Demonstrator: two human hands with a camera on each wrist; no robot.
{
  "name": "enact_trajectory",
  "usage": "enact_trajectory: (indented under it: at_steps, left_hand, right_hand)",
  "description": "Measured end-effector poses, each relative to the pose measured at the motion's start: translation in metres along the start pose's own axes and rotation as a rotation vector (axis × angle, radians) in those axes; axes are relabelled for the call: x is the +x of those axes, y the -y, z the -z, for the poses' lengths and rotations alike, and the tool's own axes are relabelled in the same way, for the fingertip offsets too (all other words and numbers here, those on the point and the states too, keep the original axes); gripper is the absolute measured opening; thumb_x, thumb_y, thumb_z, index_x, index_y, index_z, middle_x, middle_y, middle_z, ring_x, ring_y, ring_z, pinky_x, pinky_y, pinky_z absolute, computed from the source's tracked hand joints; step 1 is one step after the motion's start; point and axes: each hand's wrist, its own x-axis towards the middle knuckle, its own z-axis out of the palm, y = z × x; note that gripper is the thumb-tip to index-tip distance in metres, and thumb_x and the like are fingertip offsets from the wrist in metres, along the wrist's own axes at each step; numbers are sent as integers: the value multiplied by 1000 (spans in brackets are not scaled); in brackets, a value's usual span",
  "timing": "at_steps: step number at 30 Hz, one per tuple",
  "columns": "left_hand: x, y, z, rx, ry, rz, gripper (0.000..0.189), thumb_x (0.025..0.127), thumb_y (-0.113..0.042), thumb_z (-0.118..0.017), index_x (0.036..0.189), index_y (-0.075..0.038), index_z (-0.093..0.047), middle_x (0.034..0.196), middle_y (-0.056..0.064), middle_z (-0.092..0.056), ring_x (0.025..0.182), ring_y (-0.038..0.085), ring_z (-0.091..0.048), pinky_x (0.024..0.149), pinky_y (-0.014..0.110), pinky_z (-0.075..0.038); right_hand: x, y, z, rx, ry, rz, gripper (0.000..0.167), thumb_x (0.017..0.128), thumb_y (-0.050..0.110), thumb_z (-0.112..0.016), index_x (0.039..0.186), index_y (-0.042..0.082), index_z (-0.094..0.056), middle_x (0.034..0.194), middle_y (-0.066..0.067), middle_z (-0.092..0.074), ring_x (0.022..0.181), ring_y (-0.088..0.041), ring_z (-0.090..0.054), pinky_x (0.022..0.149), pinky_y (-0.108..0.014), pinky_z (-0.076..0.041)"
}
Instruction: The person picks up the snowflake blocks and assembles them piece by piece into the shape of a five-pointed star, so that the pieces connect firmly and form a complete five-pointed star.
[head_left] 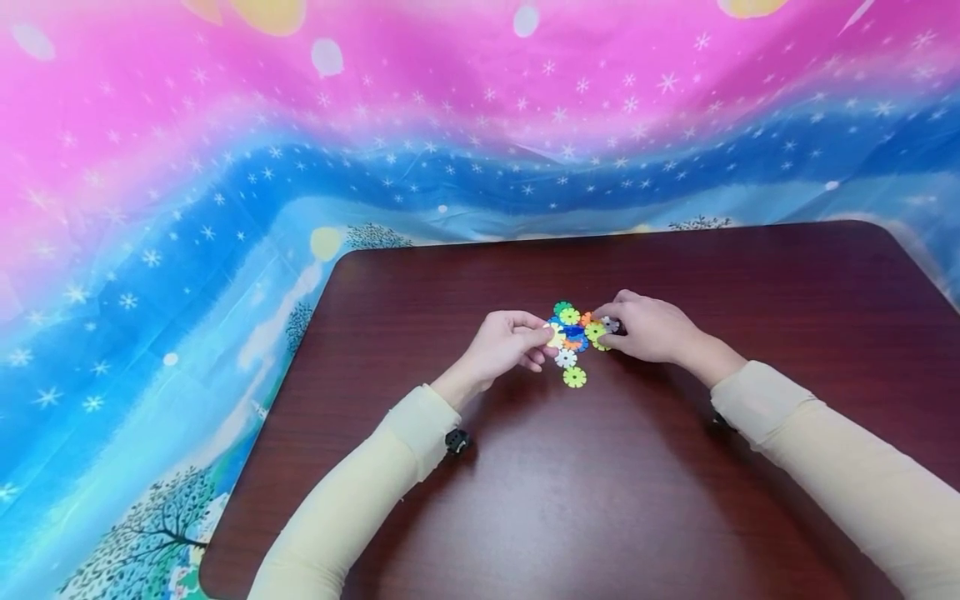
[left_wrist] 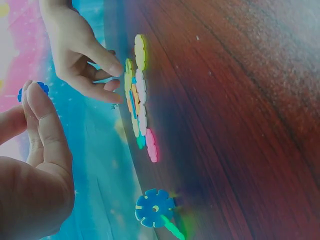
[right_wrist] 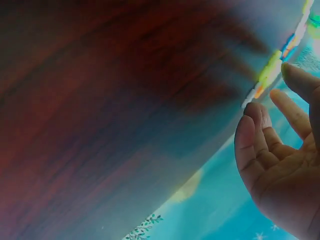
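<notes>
While pinching one blue disc point(left_wrist: 43, 87) at the fingertips point(left_wrist: 39, 100) of one left hand point(head_left: 504, 343), holds one relaxed right hand point(head_left: 651, 327) just beside one disc cluster point(left_wrist: 141, 92).

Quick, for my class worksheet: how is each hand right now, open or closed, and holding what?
Left hand: closed, pinching a blue disc.
Right hand: open, apparently holding nothing, by the lime disc.

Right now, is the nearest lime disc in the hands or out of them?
Out: in the head view, the lime disc shows apart from left hand and right hand.
</notes>
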Motion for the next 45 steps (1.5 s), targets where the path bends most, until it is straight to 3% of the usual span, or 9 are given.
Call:
enact_trajectory:
  at_steps: [3,8,11,15,21,29,32,36,45]
  left_hand:
    - [0,0,-1,-4,2,-5,19,98,-9,-71,109,6,-69,89,18,-77,69,29,-70,63,31,-61]
    - [1,-1,-2,7,-5,-3,20,99,-12,-72,110,4,-70,89,15,-77,87,52,-67,65,32,-62]
    - [1,-2,-2,9,-7,3,20,99,-13,-72,110,3,-69,90,15,-78,92,55,-66,66,33,-62]
    - [2,-2,-2,2,-3,8,20,98,-12,-72,110,4,-68,91,16,-78,81,45,-69,66,33,-62]
    - [3,-1,-2,-9,-10,10,21,99,-11,-72,113,4,-66,92,16,-78,69,29,-70,64,31,-61]
    - [2,-2,-5,-13,-14,15,21,98,-12,-73,113,1,-66,92,14,-78,76,39,-69,64,31,-61]
    - [1,-3,-6,-10,-19,23,21,98,-13,-73,113,0,-66,92,13,-78,76,37,-70,65,31,-62]
    - [0,-4,-8,-5,-21,28,22,98,-12,-73,113,0,-64,91,13,-78,71,31,-69,66,32,-62]
    - [0,-3,-12,-20,1,27,19,98,-9,-71,111,1,-60,91,14,-78,73,35,-68,64,30,-61]
  right_hand:
    - [3,0,-1,1,16,-11,46,90,33,-82,130,13,-72,114,-12,-62,90,-24,-61,77,-47,-55]
    - [3,-1,0,69,1,-3,37,90,27,-83,119,8,-70,110,-9,-64,92,-24,-61,83,-48,-54]
    - [0,-1,1,143,-17,10,29,91,21,-81,114,9,-69,102,-4,-67,90,-22,-63,83,-46,-54]
    - [-10,2,2,265,-56,10,21,94,16,-78,113,11,-68,96,-1,-69,89,-20,-63,82,-43,-55]
    - [-27,12,1,359,-188,28,19,95,14,-77,112,14,-69,96,1,-69,88,-17,-65,81,-42,-57]
    - [-42,30,-6,407,-395,180,25,89,3,-81,110,13,-72,102,3,-71,83,-10,-70,76,-30,-59]
    - [-45,38,-7,417,-451,224,27,87,1,-82,109,13,-74,102,6,-70,84,-9,-69,77,-27,-58]
    - [-45,47,-7,393,-494,258,29,84,1,-84,108,15,-75,95,9,-68,83,-6,-67,75,-24,-58]
    - [-46,50,-9,388,-544,315,31,83,1,-86,109,15,-78,92,11,-66,81,-5,-69,72,-23,-58]
